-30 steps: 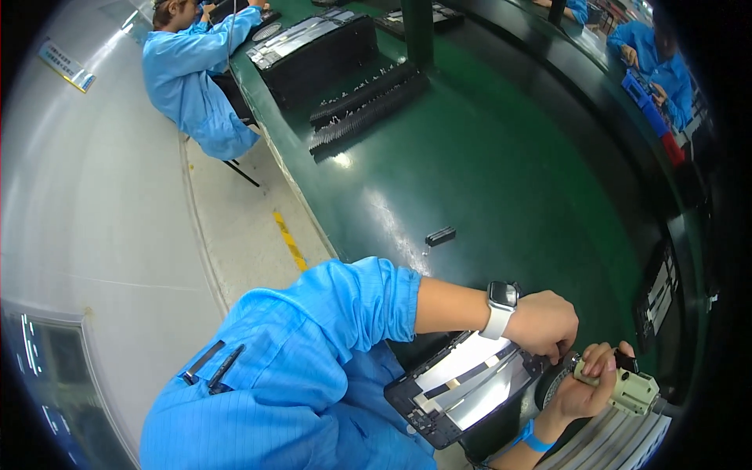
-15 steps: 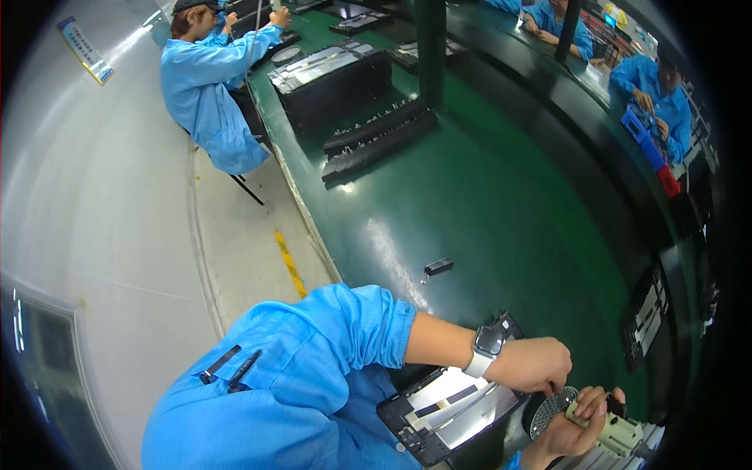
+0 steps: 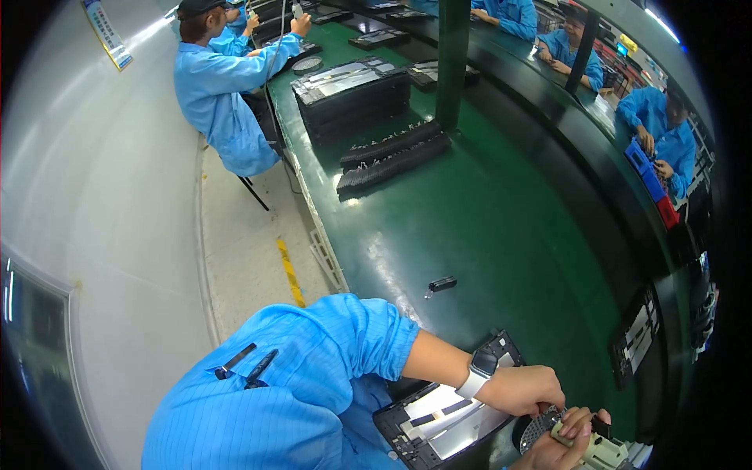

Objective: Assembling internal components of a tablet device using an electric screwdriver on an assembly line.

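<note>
from where i stand, the right hand wraps a pale power tool beside the round dish, likely for steadiness; the left hand bends over that dish, grip untellable; left of it lies the opened device, presumably for easy reach.

The green table carries stacked panels, black parts and a perforated dish.

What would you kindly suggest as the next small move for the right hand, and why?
Perhaps swing the pale tool from the perforated dish toward the open tablet-like device: the right hand grips it beside the dish, and the device lies uncovered nearby.
</note>
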`<state>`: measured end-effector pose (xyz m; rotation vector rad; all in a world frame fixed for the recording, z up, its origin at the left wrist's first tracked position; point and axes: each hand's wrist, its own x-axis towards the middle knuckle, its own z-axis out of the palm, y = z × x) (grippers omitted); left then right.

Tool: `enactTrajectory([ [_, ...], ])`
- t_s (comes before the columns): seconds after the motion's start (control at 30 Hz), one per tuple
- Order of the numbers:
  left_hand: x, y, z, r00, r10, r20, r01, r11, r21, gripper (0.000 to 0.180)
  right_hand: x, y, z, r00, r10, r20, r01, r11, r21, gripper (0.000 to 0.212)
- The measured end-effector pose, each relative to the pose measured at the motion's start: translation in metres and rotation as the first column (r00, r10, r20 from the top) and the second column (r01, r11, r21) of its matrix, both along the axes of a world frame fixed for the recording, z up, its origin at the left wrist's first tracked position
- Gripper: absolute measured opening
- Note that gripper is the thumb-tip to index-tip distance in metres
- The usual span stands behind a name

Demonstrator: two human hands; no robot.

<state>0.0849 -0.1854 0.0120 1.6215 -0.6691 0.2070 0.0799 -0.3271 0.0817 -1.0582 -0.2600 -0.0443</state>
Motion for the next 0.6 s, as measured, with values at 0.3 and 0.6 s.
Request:
enactTrajectory([
  [0.3, -0.002, 0.000, 0.002, 1.000, 0.000, 0.012, -0.001, 1.000, 0.005, 0.019, 0.002, -0.003, -0.003, 0.998, 0.021, 0.063, -0.019, 1.000, -0.022, 0.009],
  [0.6, -0.003, -0.003, 0.001, 1.000, 0.007, 0.025, -0.008, 1.000, 0.029, 0.019, -0.001, 0.000, 0.003, 0.998, -0.013, 0.057, 0.015, 0.999, -0.036, 0.013],
])
